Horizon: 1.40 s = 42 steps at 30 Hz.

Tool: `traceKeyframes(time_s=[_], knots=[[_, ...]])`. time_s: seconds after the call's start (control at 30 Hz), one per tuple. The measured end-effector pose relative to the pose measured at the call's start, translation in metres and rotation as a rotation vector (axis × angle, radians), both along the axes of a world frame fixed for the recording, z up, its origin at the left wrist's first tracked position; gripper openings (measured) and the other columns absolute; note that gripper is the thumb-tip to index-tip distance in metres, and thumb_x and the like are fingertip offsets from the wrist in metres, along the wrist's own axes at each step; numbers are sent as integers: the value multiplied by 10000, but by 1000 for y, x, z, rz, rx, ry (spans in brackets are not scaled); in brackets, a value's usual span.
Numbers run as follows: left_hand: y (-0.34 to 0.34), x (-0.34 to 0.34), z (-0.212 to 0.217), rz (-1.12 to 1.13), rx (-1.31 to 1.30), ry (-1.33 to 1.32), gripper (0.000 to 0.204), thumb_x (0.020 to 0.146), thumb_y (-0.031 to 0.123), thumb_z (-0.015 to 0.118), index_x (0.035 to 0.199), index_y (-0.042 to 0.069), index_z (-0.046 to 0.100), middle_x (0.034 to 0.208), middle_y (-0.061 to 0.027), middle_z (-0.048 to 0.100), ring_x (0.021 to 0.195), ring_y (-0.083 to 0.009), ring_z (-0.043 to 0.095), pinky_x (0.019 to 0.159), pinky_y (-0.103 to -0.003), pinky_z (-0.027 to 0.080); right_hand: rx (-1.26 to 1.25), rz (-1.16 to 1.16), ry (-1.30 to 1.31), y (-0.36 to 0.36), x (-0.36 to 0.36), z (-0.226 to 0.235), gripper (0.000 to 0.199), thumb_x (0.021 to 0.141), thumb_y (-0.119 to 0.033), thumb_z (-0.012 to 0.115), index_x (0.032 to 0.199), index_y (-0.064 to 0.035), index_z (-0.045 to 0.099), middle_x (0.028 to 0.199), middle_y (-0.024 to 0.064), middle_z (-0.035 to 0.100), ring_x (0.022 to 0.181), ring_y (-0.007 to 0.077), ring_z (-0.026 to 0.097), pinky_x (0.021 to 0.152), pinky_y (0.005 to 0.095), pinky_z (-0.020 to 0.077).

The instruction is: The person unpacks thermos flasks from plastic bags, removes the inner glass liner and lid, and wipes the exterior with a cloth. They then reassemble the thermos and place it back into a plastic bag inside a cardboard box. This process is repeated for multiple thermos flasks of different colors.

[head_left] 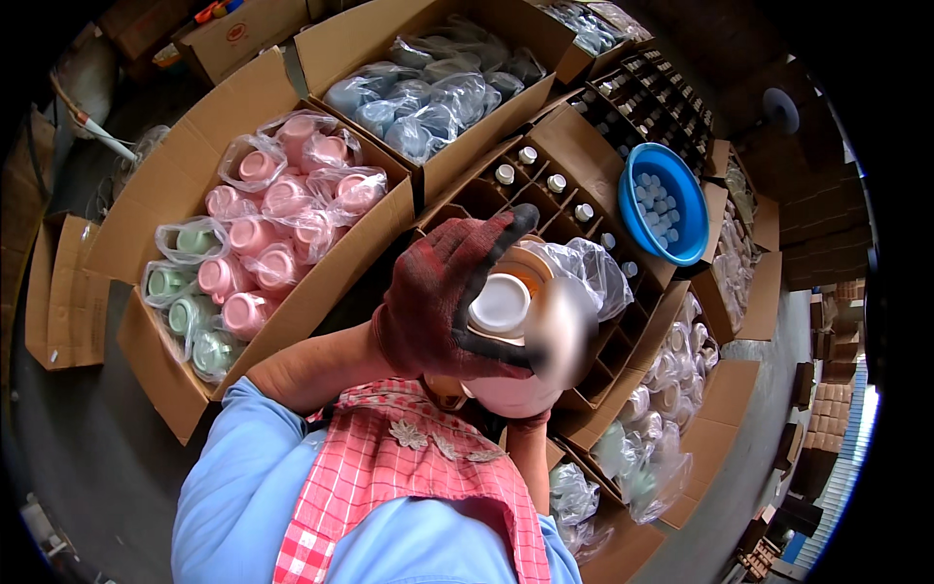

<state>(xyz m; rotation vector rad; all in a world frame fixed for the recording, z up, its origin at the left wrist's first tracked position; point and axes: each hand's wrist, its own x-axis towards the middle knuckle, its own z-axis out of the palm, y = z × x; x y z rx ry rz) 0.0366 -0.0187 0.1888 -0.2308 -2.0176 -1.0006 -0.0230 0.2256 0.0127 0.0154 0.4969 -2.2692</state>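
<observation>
My left red-and-black gloved hand had its fingers curled wide around a round, white-lidded container above the near edge of the brown, divided cardboard box. Looked light, stiff, maybe slippery; sides seemed the best hold. Right hand mostly hidden, couldn't tell its grip.

Our left hand is up front, red-gloved, dark on the gripping side, back of the hand toward the camera. Fingers arch over the top, thumb reaches across below, so we've got a wide C-shaped grip, loaded. Left forearm is bare, coming in from lower left, elbow bent, light-blue sleeve on the upper arm. Our right hand is mostly hidden: just a dark red sliver, lower and further right, finger pose unreadable. Right forearm is bare, near upright below it
</observation>
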Motion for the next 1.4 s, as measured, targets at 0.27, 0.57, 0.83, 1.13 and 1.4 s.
traceKeyframes(time_s=[0.27, 0.57, 0.83, 1.13, 1.4], knots=[[7, -7, 2, -80, -13, 59, 980, 555, 478, 803, 1296, -28, 407, 1027, -168, 580, 820, -314, 578, 727, -388, 468, 34, 44, -5, 3, -2, -7, 645, 860, -352, 546, 1382, -49, 319, 1393, 113, 382, 1251, 290, 400, 1024, 432, 345], [-1, -9, -9, -80, 54, 30, 936, 598, 438, 792, 1292, -51, 397, 1051, -171, 579, 823, -312, 575, 737, -385, 468, 77, 49, 7, 8, -8, -4, 659, 855, -355, 556, 1383, -43, 315, 1398, 114, 379, 1259, 279, 396, 1028, 421, 344], [-17, -12, -26, -154, 126, 15, 975, 536, 457, 830, 1279, -29, 426, 1051, -187, 581, 833, -328, 581, 765, -377, 474, 107, 27, 52, 10, -13, 7, 671, 852, -357, 565, 1384, -37, 311, 1402, 115, 376, 1266, 269, 393, 1031, 411, 343], [-56, -8, -99, -417, 715, -336, 879, 551, 352, 876, 1232, -42, 484, 1132, -88, 563, 1021, -173, 542, 904, -314, 424, 329, 214, -222, -12, -45, 20, 429, 940, -239, 442, 1306, -15, 430, 1288, 112, 512, 1134, 227, 526, 954, 363, 429], [-98, 11, -181, -453, 1253, -188, 699, 790, 427, 582, 1297, -18, 400, 1261, -143, 494, 1182, -286, 460, 1025, -408, 336, 857, -26, 555, -26, -71, 48, 305, 805, -227, 623, 1026, -16, 610, 976, 63, 647, 892, 179, 593, 794, 312, 454]])
